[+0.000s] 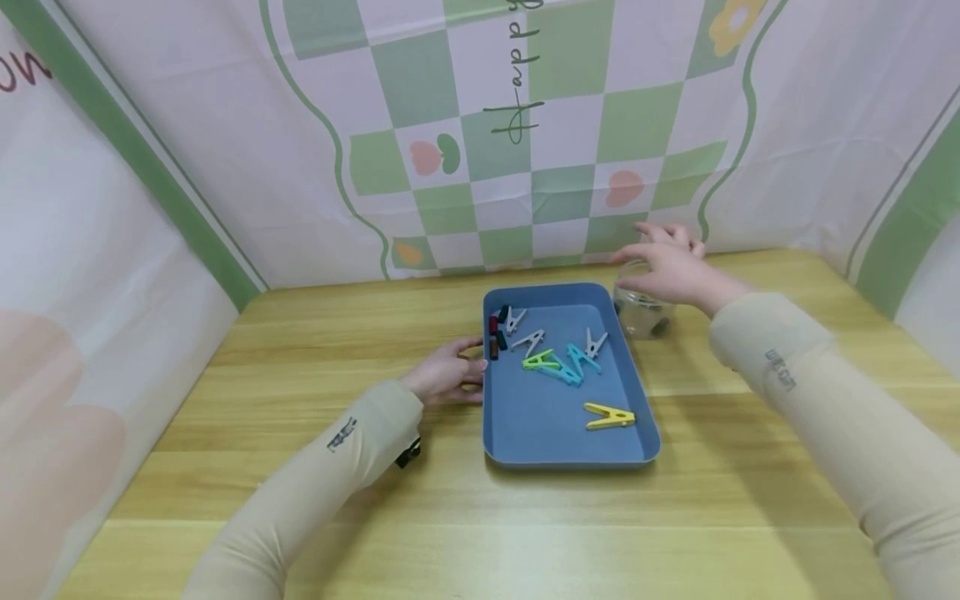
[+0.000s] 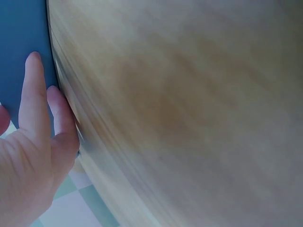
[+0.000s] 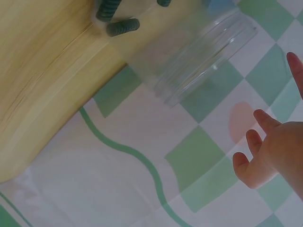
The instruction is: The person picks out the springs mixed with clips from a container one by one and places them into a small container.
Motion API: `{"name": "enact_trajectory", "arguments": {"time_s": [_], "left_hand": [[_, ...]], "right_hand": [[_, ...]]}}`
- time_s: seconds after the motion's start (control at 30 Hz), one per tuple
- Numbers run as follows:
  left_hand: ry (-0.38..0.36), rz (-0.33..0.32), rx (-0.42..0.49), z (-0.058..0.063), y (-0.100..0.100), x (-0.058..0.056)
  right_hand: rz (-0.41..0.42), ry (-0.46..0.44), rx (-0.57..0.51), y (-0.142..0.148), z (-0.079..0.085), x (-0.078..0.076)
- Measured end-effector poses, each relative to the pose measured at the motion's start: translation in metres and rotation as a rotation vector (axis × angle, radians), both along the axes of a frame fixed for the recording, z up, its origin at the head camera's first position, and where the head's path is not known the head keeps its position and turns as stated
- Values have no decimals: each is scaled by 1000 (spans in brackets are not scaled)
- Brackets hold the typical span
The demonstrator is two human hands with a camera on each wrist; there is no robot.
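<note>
My left hand [image 1: 447,372] rests its straight fingers on the left side of a blue tray [image 1: 532,429]; in the left wrist view two fingertips lie on the blue wall. Over the mouth of a clear jar [image 1: 643,323] hovers my right hand [image 1: 670,267], fingers spread and holding nothing. The right wrist view has that hand apart from the jar rim, and dark green ribbed pieces [image 3: 123,27] inside the jar. Lying in the tray are a yellow clothespin [image 1: 622,417], a green clothespin [image 1: 536,361], blue clothespins [image 1: 562,372] and several whitish clothespins [image 1: 534,340].
Small dark red, green and brown cylinders [image 1: 493,347] sit along the tray's upper left wall. The jar stands close to the tray's upper right corner. Behind the wooden table [image 1: 360,333] hangs a checkered cloth [image 1: 562,196].
</note>
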State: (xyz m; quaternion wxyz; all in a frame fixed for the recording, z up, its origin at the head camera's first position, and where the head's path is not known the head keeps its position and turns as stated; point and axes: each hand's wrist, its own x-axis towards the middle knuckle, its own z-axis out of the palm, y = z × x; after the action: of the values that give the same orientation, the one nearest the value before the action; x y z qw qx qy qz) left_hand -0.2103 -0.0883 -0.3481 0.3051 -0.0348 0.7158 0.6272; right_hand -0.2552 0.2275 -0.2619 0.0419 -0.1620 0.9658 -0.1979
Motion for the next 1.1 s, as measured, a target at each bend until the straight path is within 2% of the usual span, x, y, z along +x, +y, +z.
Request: {"name": "enact_trajectory", "arguments": {"time_s": [0.77,1.1], "left_hand": [[9,-16,-7,1,0,-1],[12,-9,-15,1,0,0]], "right_hand": [[93,8,-19,-53,-9,7],[149,-44,-29,-85,-24,6]]}}
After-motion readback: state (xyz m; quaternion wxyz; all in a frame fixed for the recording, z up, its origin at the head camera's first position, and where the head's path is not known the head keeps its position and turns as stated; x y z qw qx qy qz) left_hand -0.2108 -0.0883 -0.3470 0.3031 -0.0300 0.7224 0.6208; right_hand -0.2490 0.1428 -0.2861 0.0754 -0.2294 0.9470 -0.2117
